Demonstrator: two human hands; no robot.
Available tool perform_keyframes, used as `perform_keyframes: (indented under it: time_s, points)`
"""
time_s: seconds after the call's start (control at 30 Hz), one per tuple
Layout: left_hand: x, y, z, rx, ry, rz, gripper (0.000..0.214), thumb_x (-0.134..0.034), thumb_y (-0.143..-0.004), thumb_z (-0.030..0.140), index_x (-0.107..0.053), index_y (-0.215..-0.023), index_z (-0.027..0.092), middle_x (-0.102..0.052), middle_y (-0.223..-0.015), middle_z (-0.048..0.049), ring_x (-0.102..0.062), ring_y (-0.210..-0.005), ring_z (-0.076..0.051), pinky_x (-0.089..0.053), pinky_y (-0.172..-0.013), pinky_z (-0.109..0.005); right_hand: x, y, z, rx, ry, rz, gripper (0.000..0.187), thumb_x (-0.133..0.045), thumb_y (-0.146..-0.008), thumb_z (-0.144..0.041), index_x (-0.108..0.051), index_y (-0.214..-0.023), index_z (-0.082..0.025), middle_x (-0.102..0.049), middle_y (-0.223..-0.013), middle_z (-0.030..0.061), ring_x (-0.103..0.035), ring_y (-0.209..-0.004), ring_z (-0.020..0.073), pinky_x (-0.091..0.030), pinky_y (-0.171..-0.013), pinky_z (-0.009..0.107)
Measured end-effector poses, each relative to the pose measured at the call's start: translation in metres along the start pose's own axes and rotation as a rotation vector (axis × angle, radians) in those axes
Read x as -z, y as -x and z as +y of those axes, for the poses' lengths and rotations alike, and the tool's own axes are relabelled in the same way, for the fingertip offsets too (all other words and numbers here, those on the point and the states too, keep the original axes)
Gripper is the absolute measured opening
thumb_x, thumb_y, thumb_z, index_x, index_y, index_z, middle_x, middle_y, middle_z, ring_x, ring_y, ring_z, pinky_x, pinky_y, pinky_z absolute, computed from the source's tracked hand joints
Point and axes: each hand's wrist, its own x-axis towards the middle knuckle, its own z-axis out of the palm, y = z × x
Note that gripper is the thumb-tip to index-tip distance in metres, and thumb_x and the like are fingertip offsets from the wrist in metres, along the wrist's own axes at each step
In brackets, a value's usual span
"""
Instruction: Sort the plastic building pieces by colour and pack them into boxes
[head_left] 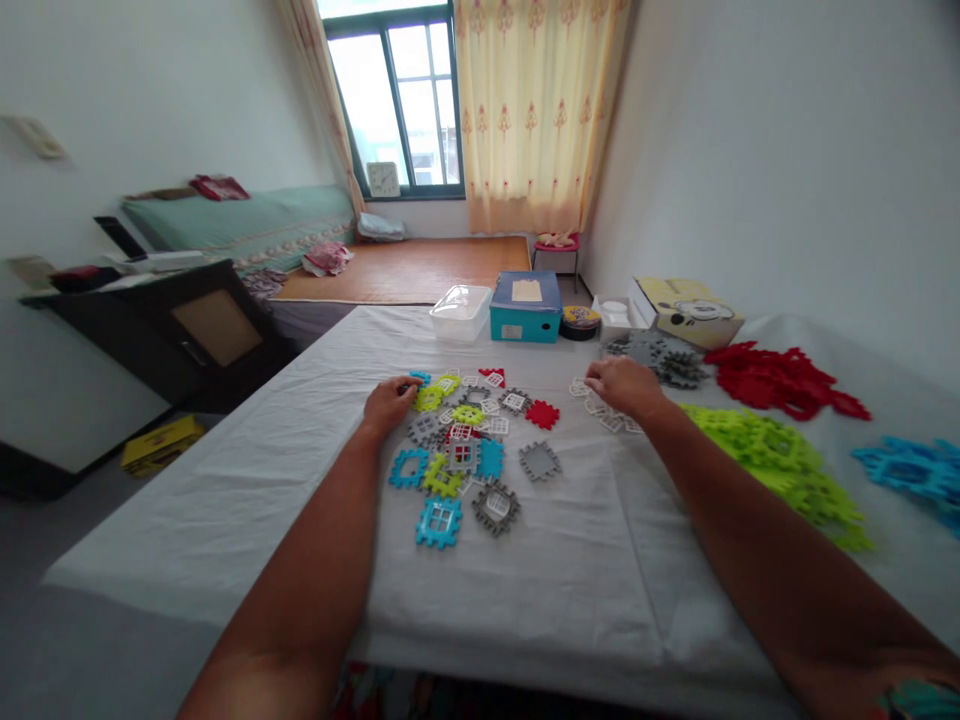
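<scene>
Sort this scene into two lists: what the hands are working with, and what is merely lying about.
In hand: left hand, lime tile, mixed tile pile, right hand, white pieces, red stack, lime stack.
Lying about: clear tub, blue box, round tin, cartoon box, clock.

Left hand (390, 403) and right hand (622, 385) reach forward, palms down, fingers curled, grip hidden.
</scene>
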Motion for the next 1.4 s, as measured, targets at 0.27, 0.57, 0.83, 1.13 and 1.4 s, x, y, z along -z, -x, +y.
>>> perform_keyframes:
  time_s: [0.27,0.57,0.83,1.13,1.4]
  points:
    - [-0.002,0.001,-0.003,-0.01,-0.005,0.019,0.036,-0.051,-0.081,0.036,-0.073,-0.106,0.023,-0.074,-0.084,-0.0012,-0.063,-0.071,-0.016,-0.043,-0.063,-0.023,-0.029,0.022,-0.09,0.609,-0.239,0.042,0.028,-0.055,-0.091,-0.04,-0.07,-0.108,-0.022,-0.066,-0.111,0.0073,-0.052,-0.105,0.0214,-0.041,-0.09,0.032]
    - [0.0,0.001,0.0,-0.026,0.001,0.011,0.037,-0.049,-0.081,0.035,-0.074,-0.105,0.022,-0.073,-0.082,-0.0023,-0.062,-0.068,-0.016,-0.04,-0.059,-0.024,-0.029,0.029,-0.1,0.652,-0.028,-0.001,0.026,-0.058,-0.089,-0.04,-0.068,-0.102,-0.021,-0.066,-0.109,0.0103,-0.05,-0.107,0.0253,-0.038,-0.082,0.034]
    - [0.0,0.001,-0.002,-0.025,-0.004,0.02,0.036,-0.05,-0.08,0.036,-0.074,-0.105,0.023,-0.073,-0.084,-0.0016,-0.062,-0.07,-0.016,-0.043,-0.061,-0.023,-0.02,0.029,-0.093,0.527,0.027,0.106,0.024,-0.044,-0.092,-0.026,-0.066,-0.09,-0.017,-0.07,-0.094,0.0109,-0.057,-0.095,0.0225,-0.035,-0.077,0.033]
    - [0.0,0.0,0.0,-0.005,-0.02,0.005,0.035,-0.05,-0.081,0.036,-0.073,-0.105,0.024,-0.073,-0.085,-0.0012,-0.062,-0.074,-0.016,-0.043,-0.063,-0.024,-0.008,0.003,0.0,-0.049,0.116,0.107,0.031,-0.044,-0.091,-0.035,-0.069,-0.093,-0.017,-0.067,-0.102,0.0141,-0.058,-0.096,0.028,-0.041,-0.078,0.039]
    - [-0.001,0.0,-0.002,-0.013,-0.015,0.013,0.036,-0.05,-0.081,0.036,-0.073,-0.106,0.024,-0.073,-0.087,-0.0019,-0.063,-0.073,-0.016,-0.042,-0.063,-0.024,-0.029,0.009,-0.073,0.471,-0.237,0.14,0.037,-0.046,-0.095,-0.035,-0.06,-0.126,-0.021,-0.06,-0.129,0.0095,-0.047,-0.118,0.0243,-0.037,-0.096,0.038]
